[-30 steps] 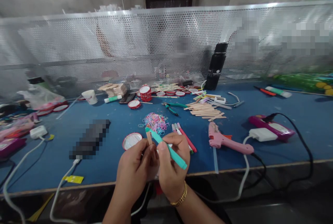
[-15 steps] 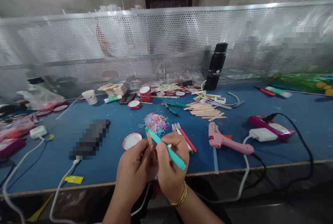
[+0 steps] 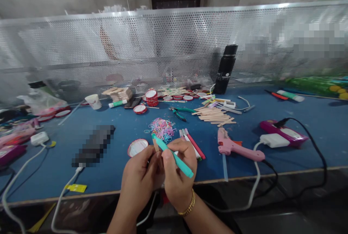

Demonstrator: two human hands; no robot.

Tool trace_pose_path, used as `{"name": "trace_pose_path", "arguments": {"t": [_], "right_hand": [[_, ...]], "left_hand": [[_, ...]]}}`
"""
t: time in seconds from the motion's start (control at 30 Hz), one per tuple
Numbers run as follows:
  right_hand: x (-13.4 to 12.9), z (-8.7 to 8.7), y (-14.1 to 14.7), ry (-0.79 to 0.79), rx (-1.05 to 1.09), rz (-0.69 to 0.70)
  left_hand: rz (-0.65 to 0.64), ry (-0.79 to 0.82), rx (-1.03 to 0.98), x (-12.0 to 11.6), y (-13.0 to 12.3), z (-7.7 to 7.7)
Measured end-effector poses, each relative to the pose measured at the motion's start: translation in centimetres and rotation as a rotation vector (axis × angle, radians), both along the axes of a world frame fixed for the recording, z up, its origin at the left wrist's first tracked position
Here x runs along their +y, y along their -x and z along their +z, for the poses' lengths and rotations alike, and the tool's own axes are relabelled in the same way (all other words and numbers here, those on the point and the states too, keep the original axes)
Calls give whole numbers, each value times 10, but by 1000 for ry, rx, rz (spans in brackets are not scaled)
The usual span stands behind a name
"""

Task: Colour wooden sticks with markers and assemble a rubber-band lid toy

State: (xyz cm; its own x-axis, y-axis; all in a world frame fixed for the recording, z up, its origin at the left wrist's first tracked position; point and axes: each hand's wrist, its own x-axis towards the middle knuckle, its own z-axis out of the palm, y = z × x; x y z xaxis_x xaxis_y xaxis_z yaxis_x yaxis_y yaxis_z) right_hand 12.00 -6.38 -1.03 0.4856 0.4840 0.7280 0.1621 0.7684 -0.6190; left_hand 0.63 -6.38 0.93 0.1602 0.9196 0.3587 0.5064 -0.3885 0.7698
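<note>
By the surface's (image 3: 106, 176) edge, left grip (image 3: 140, 172) holds a stick (image 3: 156, 145), right grip (image 3: 173, 181) a marker (image 3: 179, 163). Strong pressing may tilt the stick.

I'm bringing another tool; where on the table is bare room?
Bare: between phone and red-rimmed lid; between craft sticks and purple power strip. Crowded: the rubber bands and markers by the right hand; along the perforated screen.
</note>
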Motion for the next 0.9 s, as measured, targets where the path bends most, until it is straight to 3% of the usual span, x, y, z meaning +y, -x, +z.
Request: {"name": "trace_pose_path", "arguments": {"t": [0.17, 0.37, 0.9], "right_hand": [[1, 0, 0, 21, 20, -51], [1, 1, 0, 6, 2, -10], [0, 0, 0, 34, 11, -48]], "left_hand": [[41, -21, 33, 0, -1, 1], [-1, 7, 6, -1, -2, 0], [41, -34, 19, -1, -2, 0]]}}
